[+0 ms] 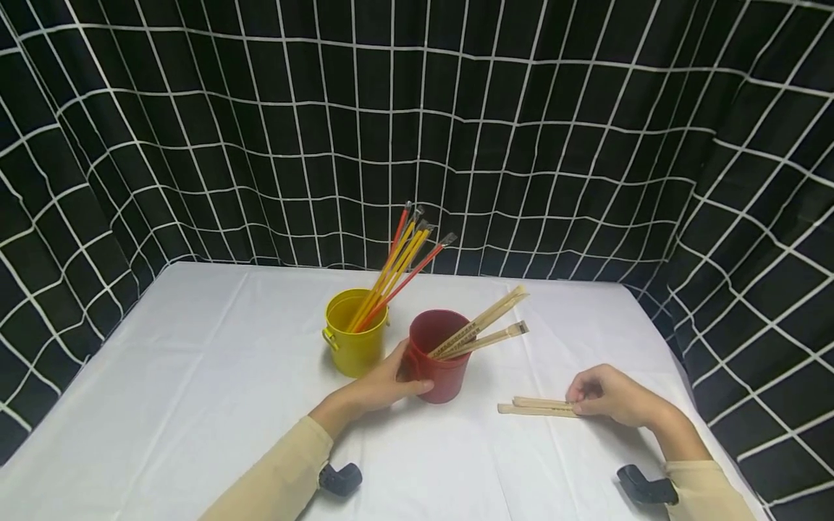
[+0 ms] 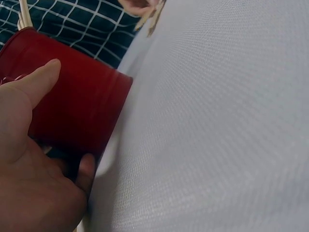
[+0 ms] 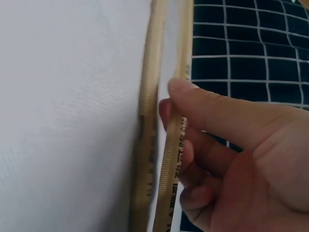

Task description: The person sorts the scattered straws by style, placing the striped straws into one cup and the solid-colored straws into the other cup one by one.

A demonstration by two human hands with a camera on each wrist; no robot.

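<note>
My left hand (image 1: 378,383) grips a small red bucket (image 1: 446,380) from its left side, with the thumb across its front wall. Several packs of pale wooden chopsticks (image 1: 472,333) lean out of it toward the right. On the right, my right hand (image 1: 612,396) pinches one printed chopstick pack (image 3: 166,193) between thumb and fingers. Beside it, close over the white cloth, a second chopstick pack (image 3: 145,125) runs nearly parallel. The right wrist view shows dark printed characters on the pinched pack.
A yellow bucket (image 1: 355,354) stands just left and behind the red one, with several yellow and red sticks (image 1: 397,268) leaning right. White cloth (image 1: 215,376) covers the table. A black curtain with white grid lines (image 1: 456,130) surrounds its back and sides.
</note>
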